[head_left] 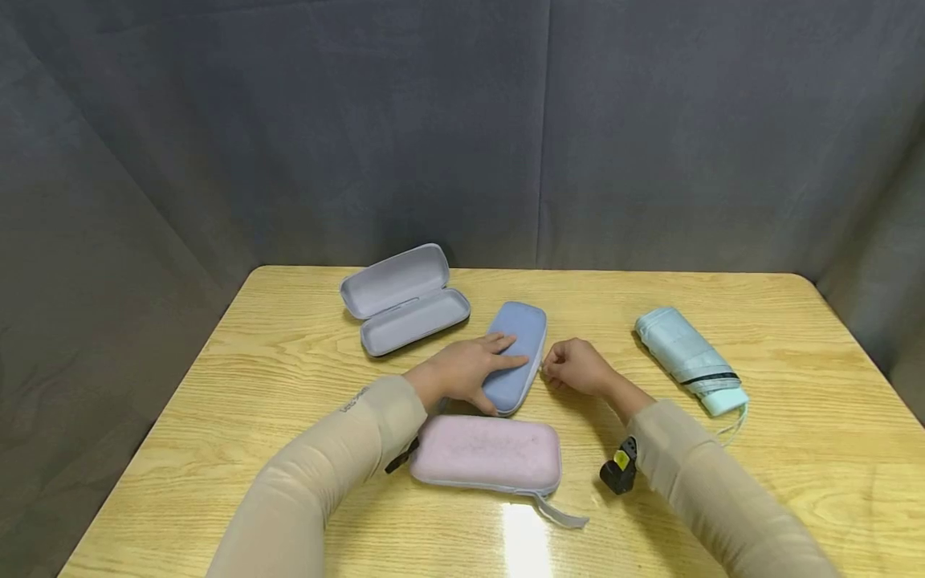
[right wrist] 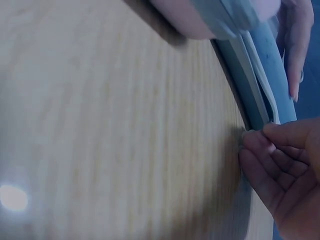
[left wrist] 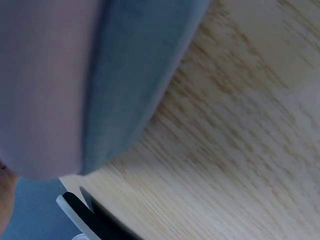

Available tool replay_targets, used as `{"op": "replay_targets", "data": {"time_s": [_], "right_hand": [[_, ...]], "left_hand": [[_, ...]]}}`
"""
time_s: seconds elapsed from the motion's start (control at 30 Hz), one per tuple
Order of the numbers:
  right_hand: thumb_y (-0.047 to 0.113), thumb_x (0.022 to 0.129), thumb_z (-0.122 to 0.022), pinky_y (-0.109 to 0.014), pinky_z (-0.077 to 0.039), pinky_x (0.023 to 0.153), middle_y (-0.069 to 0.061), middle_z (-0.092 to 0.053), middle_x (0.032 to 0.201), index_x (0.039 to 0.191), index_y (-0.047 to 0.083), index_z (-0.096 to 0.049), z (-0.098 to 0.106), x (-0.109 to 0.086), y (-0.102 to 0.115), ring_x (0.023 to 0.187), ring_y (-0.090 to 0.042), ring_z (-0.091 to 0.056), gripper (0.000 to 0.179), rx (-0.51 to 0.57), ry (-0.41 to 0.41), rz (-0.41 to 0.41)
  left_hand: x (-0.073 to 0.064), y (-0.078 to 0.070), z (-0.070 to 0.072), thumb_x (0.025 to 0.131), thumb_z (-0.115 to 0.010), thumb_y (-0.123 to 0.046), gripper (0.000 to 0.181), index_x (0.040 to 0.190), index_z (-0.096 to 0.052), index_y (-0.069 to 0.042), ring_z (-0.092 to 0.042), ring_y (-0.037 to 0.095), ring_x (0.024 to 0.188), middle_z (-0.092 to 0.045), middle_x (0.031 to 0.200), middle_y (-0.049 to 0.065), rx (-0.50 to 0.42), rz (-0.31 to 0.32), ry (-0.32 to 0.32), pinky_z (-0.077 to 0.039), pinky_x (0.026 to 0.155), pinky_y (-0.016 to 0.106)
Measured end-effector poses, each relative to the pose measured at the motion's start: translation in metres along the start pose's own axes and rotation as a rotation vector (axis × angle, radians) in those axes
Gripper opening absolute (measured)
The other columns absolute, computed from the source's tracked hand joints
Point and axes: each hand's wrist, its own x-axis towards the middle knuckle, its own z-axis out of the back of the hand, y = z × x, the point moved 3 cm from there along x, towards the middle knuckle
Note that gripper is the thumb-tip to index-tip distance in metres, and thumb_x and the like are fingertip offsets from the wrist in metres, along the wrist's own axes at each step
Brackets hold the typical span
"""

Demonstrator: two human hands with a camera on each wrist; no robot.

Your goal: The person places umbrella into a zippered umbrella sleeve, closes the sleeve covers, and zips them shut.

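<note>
A blue zip case (head_left: 529,321) lies on the table at a slant. My left hand (head_left: 466,371) rests on its top with the fingers spread. Along the case's right side, my right hand (head_left: 578,367) pinches the zipper pull between thumb and fingertips; the pull itself is mostly hidden. In the right wrist view, the zipper edge (right wrist: 260,75) shows a narrow gap just above the right hand's (right wrist: 292,175) fingertips. Nearer to me lies a pink zip case (head_left: 487,449) with a grey strap. It appears large and blurred in the left wrist view.
An open grey glasses case (head_left: 415,317) stands at the back left, its lid tilted back. On the right lies a folded light-green umbrella (head_left: 682,349) with a cord at its handle. Dark cloth (head_left: 462,144) hangs behind the wooden table (head_left: 238,417).
</note>
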Motion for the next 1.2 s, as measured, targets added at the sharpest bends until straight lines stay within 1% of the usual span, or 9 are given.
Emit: {"op": "replay_targets", "data": {"time_s": [0.2,0.37,0.5,0.57,0.7,0.8,0.97,1.1,1.2], "right_hand": [[-0.002,0.082,-0.051,-0.026,-0.046,0.050,-0.005,-0.059,0.063,0.072,-0.001,-0.060,-0.006,-0.007,0.007,0.057,-0.014,-0.056,0.013,-0.086,0.037,0.049],[-0.002,0.080,-0.054,-0.024,-0.044,0.049,-0.004,-0.059,0.060,0.069,-0.001,-0.059,-0.011,-0.014,0.018,0.055,-0.013,-0.055,0.012,-0.144,0.062,0.132],[-0.002,0.080,-0.054,-0.022,-0.043,0.048,-0.003,-0.058,0.059,0.068,0.000,-0.058,-0.016,-0.018,0.023,0.054,-0.012,-0.054,0.013,-0.165,0.098,0.174],[-0.002,0.080,-0.054,-0.022,-0.043,0.047,-0.003,-0.058,0.058,0.068,0.000,-0.058,-0.017,-0.019,0.024,0.054,-0.012,-0.054,0.013,-0.164,0.106,0.176],[-0.002,0.081,-0.054,-0.022,-0.044,0.048,-0.003,-0.058,0.059,0.069,0.000,-0.059,-0.017,-0.020,0.022,0.054,-0.013,-0.054,0.013,-0.173,0.105,0.156],[-0.001,0.081,-0.054,-0.022,-0.045,0.049,-0.003,-0.059,0.061,0.071,0.000,-0.060,-0.017,-0.021,0.019,0.056,-0.013,-0.055,0.012,-0.165,0.107,0.140],[-0.001,0.082,-0.054,-0.023,-0.045,0.050,-0.003,-0.059,0.063,0.072,0.000,-0.061,-0.014,-0.023,0.014,0.057,-0.013,-0.056,0.012,-0.150,0.101,0.133],[0.000,0.082,-0.054,-0.023,-0.045,0.050,-0.003,-0.059,0.063,0.072,0.000,-0.061,-0.007,-0.025,0.010,0.057,-0.012,-0.055,0.012,-0.190,0.073,0.120],[0.000,0.082,-0.054,-0.024,-0.044,0.050,-0.002,-0.058,0.063,0.072,0.001,-0.060,-0.002,-0.026,0.008,0.057,-0.012,-0.054,0.012,-0.219,0.053,0.104]], "left_hand": [[0.001,0.000,0.002,0.064,-0.066,-0.054,0.086,0.136,-0.028,-0.025,-0.017,0.023,0.127,-0.016,0.141,0.010,0.009,0.023,-0.001,-0.026,0.097,0.034],[0.003,0.000,0.006,0.065,-0.065,-0.054,0.087,0.136,-0.027,-0.022,-0.020,0.026,0.126,-0.017,0.140,0.013,0.011,0.064,-0.023,-0.028,0.096,0.035],[0.005,0.001,0.008,0.065,-0.065,-0.054,0.088,0.137,-0.026,-0.021,-0.020,0.027,0.126,-0.018,0.140,0.015,0.031,0.095,-0.003,-0.028,0.096,0.035],[0.006,0.000,0.010,0.066,-0.065,-0.054,0.088,0.137,-0.025,-0.022,-0.018,0.028,0.126,-0.017,0.140,0.016,0.042,0.098,0.029,-0.027,0.096,0.035],[0.009,-0.004,0.014,0.068,-0.064,-0.052,0.085,0.137,-0.023,-0.026,-0.015,0.031,0.126,-0.012,0.140,0.017,0.067,0.092,0.127,-0.027,0.096,0.037],[0.011,-0.008,0.017,0.069,-0.064,-0.050,0.083,0.137,-0.023,-0.029,-0.013,0.034,0.126,-0.009,0.142,0.014,0.088,0.082,0.190,-0.028,0.095,0.039],[0.015,-0.011,0.019,0.069,-0.063,-0.053,0.081,0.136,-0.023,-0.031,-0.010,0.032,0.127,-0.007,0.143,0.006,0.120,0.077,0.209,-0.026,0.096,0.039],[0.016,-0.011,0.017,0.070,-0.058,-0.057,0.081,0.137,-0.020,-0.032,-0.008,0.029,0.128,-0.006,0.143,0.006,0.130,0.070,0.208,-0.022,0.098,0.038],[0.018,-0.012,0.018,0.068,-0.059,-0.058,0.084,0.138,-0.020,-0.031,-0.007,0.029,0.128,-0.007,0.143,0.005,0.135,0.056,0.204,-0.021,0.099,0.039]]}}
